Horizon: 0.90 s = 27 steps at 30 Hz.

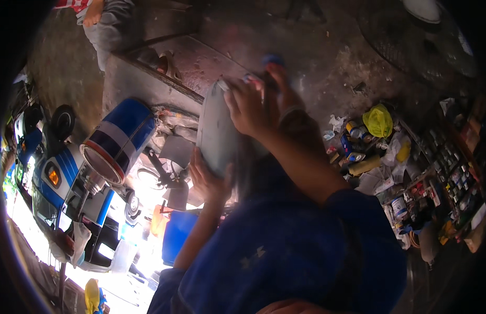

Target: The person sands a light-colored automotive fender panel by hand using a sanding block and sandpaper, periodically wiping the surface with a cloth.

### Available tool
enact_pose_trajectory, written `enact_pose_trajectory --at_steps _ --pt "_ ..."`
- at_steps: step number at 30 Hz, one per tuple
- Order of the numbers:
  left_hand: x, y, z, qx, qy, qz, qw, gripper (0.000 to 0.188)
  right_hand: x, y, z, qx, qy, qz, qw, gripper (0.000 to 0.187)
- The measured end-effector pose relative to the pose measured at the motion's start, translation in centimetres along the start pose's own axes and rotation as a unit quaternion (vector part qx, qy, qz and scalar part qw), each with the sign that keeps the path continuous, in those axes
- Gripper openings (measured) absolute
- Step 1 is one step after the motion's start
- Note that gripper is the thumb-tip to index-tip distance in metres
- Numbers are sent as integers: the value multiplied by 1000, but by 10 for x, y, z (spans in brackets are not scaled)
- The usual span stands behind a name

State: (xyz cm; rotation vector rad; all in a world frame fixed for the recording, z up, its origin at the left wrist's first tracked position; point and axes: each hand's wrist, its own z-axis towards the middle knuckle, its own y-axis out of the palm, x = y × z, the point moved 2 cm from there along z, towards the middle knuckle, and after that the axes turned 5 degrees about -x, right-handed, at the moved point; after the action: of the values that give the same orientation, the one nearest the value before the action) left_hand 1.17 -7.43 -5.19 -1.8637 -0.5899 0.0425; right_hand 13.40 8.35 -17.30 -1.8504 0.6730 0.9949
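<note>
A rounded, pale grey-green panel (214, 128) stands in front of me, tilted on edge, with its far side in shade. My left hand (209, 180) grips its lower left edge, fingers wrapped along the rim. Across its upper part lies my right hand (248, 107), fingers bent and pressed together, slightly smeared by motion. A small pale piece (223, 84) shows at those fingertips; its kind is unclear. Just beyond, another blurred hand (281, 86) appears beside a blue object (273, 58); whose hand it is cannot be told.
At left, a blue, white and red drum (122, 133) lies near a white and blue vehicle (54, 175). Cans, bottles and a yellow-green bag (378, 120) crowd the right. A person in grey trousers (109, 31) is at upper left. A floor fan (426, 42) stands upper right.
</note>
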Motion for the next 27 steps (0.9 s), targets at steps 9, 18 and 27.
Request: enact_pose_trajectory --at_steps 9,18,27 --pt "0 2 1 9 -4 -6 1000 90 1 3 4 -52 -74 -36 995 47" --pt "-3 -4 -1 -25 -13 -21 999 96 -4 3 -25 -18 -34 -8 999 48" --pt "-5 -3 -4 -26 -16 -4 1000 95 0 -4 0 -5 -79 27 997 42"
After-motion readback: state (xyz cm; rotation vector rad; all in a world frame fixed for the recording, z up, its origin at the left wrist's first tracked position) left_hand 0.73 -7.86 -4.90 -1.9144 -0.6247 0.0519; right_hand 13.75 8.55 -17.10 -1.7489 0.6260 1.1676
